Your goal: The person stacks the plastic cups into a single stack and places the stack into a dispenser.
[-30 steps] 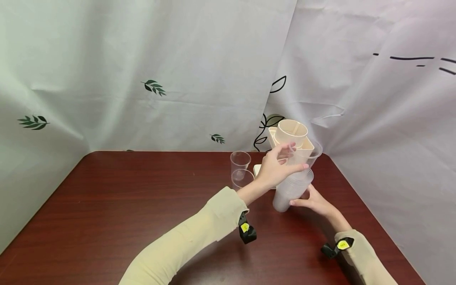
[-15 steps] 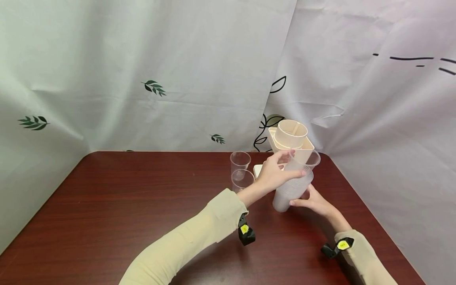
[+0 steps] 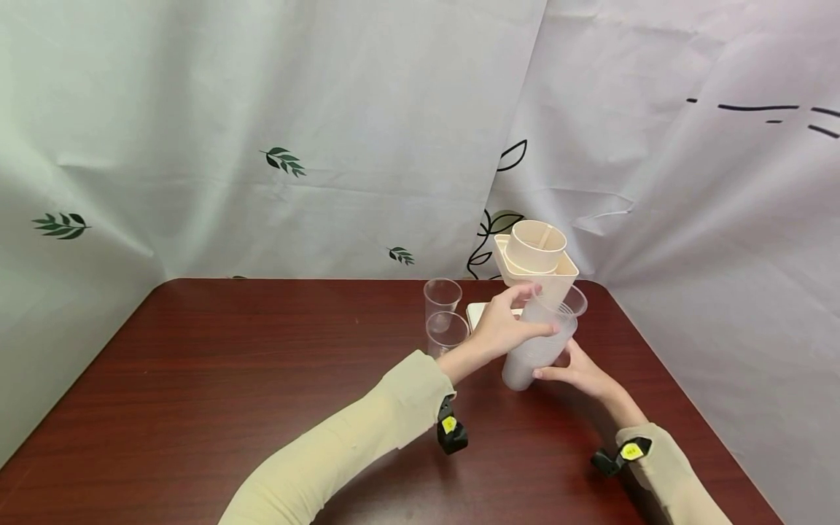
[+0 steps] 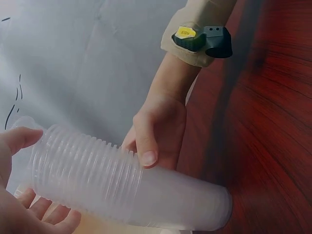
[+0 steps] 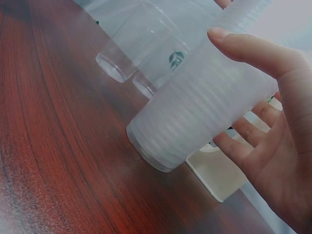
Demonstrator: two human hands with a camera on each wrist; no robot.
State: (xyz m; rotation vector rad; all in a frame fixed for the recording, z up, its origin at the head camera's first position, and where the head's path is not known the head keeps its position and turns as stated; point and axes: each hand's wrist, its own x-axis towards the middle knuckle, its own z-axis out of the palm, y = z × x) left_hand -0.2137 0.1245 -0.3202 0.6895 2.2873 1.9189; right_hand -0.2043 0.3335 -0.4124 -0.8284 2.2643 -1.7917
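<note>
A tilted stack of clear plastic cups [image 3: 525, 361] is between both hands near the table's right side. My right hand [image 3: 580, 370] grips it from the right, thumb on the near side and fingers behind. At the upper end, my left hand [image 3: 502, 321] holds the topmost plastic cup [image 3: 572, 300] near its rim, thumb and fingers on opposite sides. That cup sits most of the way inside the stack. In the left wrist view the nested rims [image 4: 92, 170] lie close together. The stack's base [image 5: 156, 151] shows in the right wrist view; whether it touches the table is unclear.
Two separate clear cups, a farther cup [image 3: 442, 292] and a nearer cup [image 3: 448, 329], stand left of my left hand. Behind the stack is a cream-coloured holder [image 3: 538, 251] with a round top, partly hidden. Fabric [image 3: 328, 146] hangs behind the reddish-brown table [image 3: 262, 379].
My left hand has moved down and slightly left, sliding the topmost cup deeper into the stack. My right hand and the stack have stayed in place.
</note>
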